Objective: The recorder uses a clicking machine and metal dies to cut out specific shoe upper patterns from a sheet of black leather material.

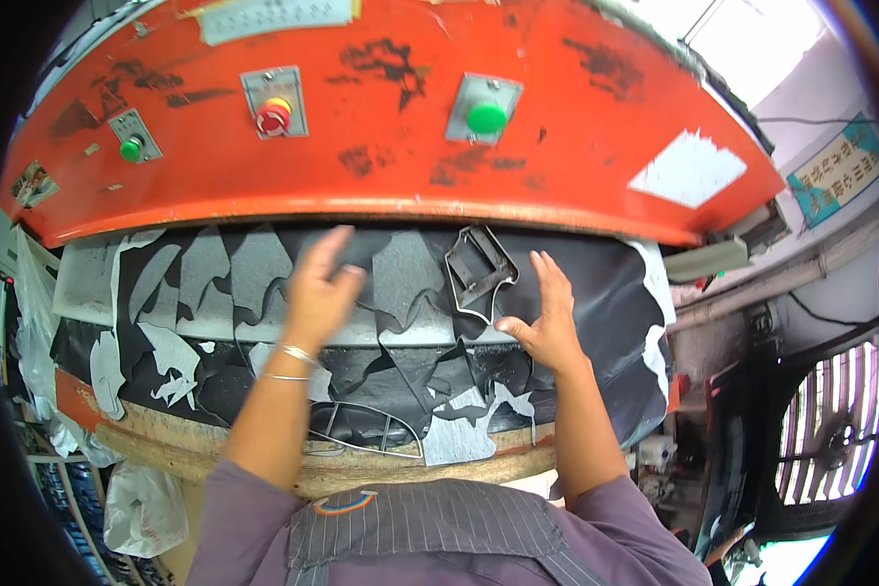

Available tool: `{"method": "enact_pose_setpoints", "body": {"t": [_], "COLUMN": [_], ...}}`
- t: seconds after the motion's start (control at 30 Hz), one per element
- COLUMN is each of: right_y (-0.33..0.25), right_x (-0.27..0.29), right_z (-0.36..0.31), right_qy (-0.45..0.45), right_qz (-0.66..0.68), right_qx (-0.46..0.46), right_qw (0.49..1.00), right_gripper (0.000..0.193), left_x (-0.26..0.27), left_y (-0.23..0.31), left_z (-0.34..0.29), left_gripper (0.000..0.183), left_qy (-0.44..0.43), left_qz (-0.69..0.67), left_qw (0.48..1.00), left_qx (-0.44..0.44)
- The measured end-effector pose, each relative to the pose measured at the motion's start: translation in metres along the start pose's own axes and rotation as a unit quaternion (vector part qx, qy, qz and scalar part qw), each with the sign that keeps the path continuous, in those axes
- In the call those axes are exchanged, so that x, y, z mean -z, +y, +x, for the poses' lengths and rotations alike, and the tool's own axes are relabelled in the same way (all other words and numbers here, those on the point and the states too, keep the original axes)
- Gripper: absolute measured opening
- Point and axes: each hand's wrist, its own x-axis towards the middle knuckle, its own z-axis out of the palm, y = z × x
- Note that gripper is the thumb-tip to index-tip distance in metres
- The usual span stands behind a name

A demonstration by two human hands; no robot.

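Observation:
A black sheet of leather-like material (601,317) lies across the bed under the red machine, with several shaped holes cut through it that show a grey surface (400,269). On the sheet sits a metal cutting die (481,285), an angular frame with dark crossbars inside. My right hand (549,314) hovers just right of this die, fingers extended and thumb apart, seemingly not touching it. Over the cut-out area to its left, my left hand (320,290) reaches forward with fingers spread and nothing in it; it is slightly blurred.
The red machine front (381,181) spans the far side, bearing a red button (273,119) and green buttons (486,118). A second, curved die (386,430) lies near the worn front edge (205,439). Pale scraps (459,441) are scattered there. A fan (835,439) stands right.

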Motion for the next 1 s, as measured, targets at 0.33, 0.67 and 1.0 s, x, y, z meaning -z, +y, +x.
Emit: {"method": "enact_pose_setpoints", "body": {"t": [0.33,0.67,1.0], "right_y": [-0.129,-0.130,-0.104], "right_x": [0.045,0.024,-0.004], "right_z": [0.067,0.024,-0.141], "right_qy": [0.157,0.090,-0.174], "right_qz": [0.224,0.139,-0.101], "right_qx": [0.029,0.000,0.123], "right_qw": [0.962,0.986,0.972], "right_gripper": [0.042,0.031,0.050], "left_x": [0.242,0.221,0.071], "left_y": [0.048,0.073,0.085], "left_z": [-0.001,-0.045,-0.196], "left_gripper": [0.033,0.032,0.014], "left_qy": [0.518,0.217,-0.026], "left_qz": [0.062,0.128,0.291], "left_qw": [0.839,0.965,0.954], "left_qx": [-0.155,-0.069,-0.073]}}
